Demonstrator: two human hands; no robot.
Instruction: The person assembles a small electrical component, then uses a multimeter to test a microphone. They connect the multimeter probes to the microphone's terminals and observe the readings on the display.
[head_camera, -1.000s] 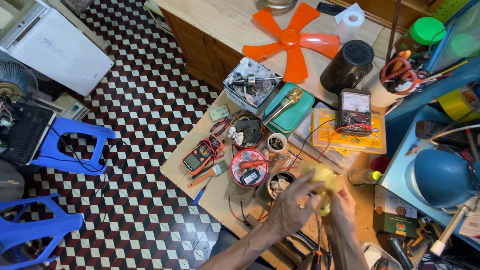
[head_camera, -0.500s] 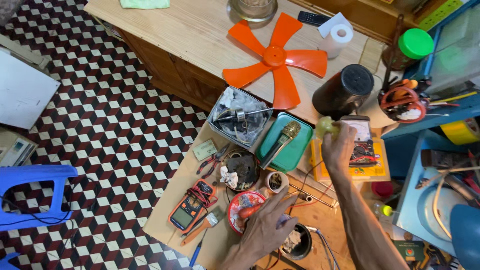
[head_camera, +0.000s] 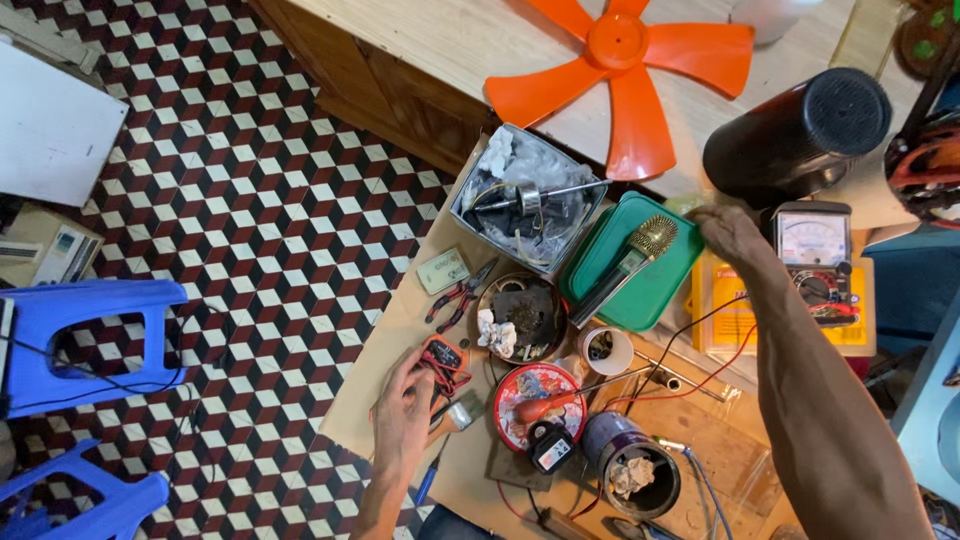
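Observation:
My left hand (head_camera: 403, 415) lies flat with its fingers apart on the wooden board (head_camera: 390, 340), its fingertips against a small red and black digital meter (head_camera: 445, 362). My right hand (head_camera: 730, 232) is stretched far forward, fingers curled, between a green tray (head_camera: 660, 290) and a black cylinder (head_camera: 795, 140). A pale yellow-green scrap (head_camera: 688, 205) shows at its fingertips. A gold-headed microphone (head_camera: 630, 260) lies on the green tray. An analog meter (head_camera: 815, 250) sits just right of my right hand.
An orange fan blade (head_camera: 620, 60) lies on the far bench. A grey box holding a motor (head_camera: 525, 200), red pliers (head_camera: 460, 295), two round tins (head_camera: 540, 400), a tape roll (head_camera: 605, 350) and wires crowd the board. Blue stools (head_camera: 90, 340) stand on the tiled floor at left.
My view has dropped closer to the table. My right hand moved forward from the analog meter toward the black cylinder. My left hand slid left off the red tin to the small meter.

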